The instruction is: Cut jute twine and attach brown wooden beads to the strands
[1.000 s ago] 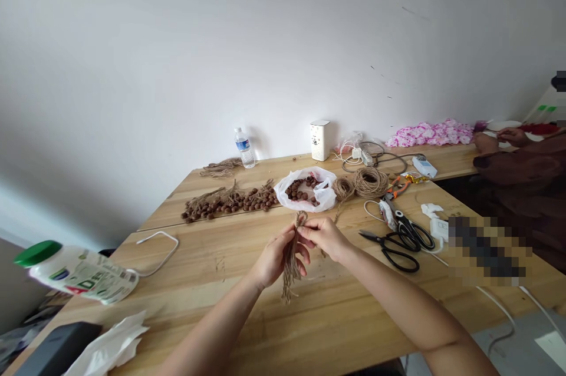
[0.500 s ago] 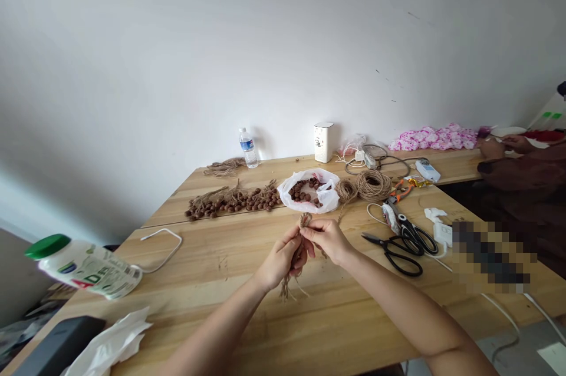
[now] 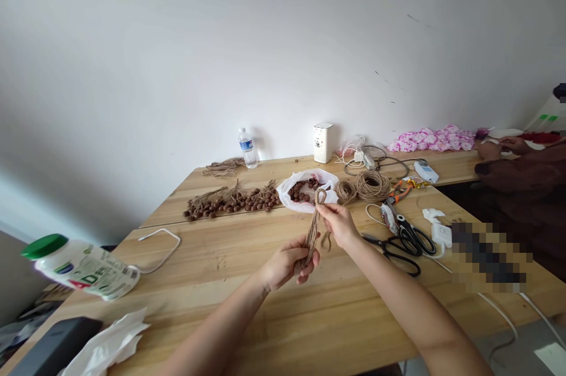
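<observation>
A bundle of brown jute twine is stretched taut between my two hands above the wooden table. My left hand is closed round the lower end of the strands. My right hand pinches the upper end, where the twine forms a small loop. Just beyond the loop lies a white plastic bag of brown beads. A row of bead-and-twine pieces lies to the left of the bag.
Twine coils, black scissors, pliers, cables and a white charger lie on the right. A water bottle and white box stand by the wall. A green-capped bottle and tissue lie at left. Another person's hands rest far right.
My right hand has lifted and moved away to the right, pulling the twine bundle straight. My left hand slid down and now grips the lower end.
</observation>
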The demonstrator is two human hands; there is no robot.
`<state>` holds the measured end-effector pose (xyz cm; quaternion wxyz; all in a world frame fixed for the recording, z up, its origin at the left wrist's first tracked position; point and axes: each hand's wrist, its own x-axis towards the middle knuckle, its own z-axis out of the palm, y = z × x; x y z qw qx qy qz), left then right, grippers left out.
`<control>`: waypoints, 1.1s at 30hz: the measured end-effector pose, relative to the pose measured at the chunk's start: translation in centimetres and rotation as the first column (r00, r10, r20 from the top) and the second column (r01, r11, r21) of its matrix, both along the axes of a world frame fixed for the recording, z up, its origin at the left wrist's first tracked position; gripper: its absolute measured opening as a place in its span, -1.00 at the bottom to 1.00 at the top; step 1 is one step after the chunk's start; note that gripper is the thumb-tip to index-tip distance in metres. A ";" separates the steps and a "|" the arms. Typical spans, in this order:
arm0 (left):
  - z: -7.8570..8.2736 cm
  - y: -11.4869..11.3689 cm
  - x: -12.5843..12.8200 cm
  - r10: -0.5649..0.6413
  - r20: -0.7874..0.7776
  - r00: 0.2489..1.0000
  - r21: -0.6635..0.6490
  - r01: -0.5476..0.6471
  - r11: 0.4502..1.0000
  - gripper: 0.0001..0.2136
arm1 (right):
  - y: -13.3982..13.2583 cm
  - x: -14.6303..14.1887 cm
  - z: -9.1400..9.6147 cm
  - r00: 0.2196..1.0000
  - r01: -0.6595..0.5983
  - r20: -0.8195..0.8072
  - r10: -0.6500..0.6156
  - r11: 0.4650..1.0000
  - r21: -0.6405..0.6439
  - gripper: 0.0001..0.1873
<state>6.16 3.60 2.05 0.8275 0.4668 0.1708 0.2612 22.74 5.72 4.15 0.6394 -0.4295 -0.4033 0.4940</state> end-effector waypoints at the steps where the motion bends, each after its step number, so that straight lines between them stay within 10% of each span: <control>1: -0.2 0.1 0.0 -0.016 0.012 1.000 -0.030 0.016 0.999 -0.75 | 0.3 0.5 0.1 1.000 0.012 -0.003 -0.012 1.000 0.008 -0.62; 22: -1.5 2.3 -1.0 -0.144 0.095 0.985 -0.140 0.157 0.978 -0.60 | 1.9 2.8 -0.5 0.999 -0.014 -0.046 0.012 1.000 -0.023 -0.56; 26: -1.6 2.7 -1.0 0.109 -0.107 0.988 0.063 -0.103 0.993 -0.50 | 1.6 2.4 -0.5 1.000 0.013 0.021 -0.013 1.000 0.002 -0.59; 30: -1.0 2.1 -0.7 0.626 -0.193 0.756 0.611 -0.406 0.679 -0.53 | 0.6 1.0 -0.2 0.993 0.023 0.111 -0.028 0.999 0.047 -0.66; 33: -0.3 0.9 -0.3 0.701 -0.039 0.712 0.758 -0.436 0.485 -0.59 | -0.7 -0.5 0.2 0.962 0.007 0.270 -0.051 0.987 0.162 -0.74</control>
